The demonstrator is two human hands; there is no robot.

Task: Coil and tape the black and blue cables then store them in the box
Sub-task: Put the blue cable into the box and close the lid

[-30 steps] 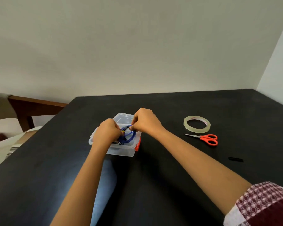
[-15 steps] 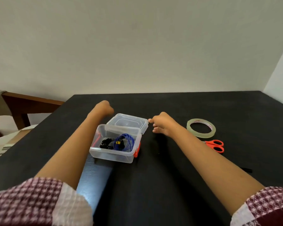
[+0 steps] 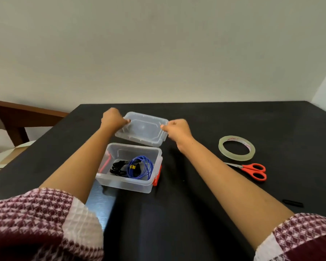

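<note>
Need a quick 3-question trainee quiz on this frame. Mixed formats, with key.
1. True or false: the lid is already snapped onto the box.
2. What lies inside the box?
A) a blue cable and a black cable
B) the blue cable alone
C) nothing
3. Short answer: what do the left hand and right hand grip, one at each end?

Key: 1 false; 2 A; 3 the lid.
</note>
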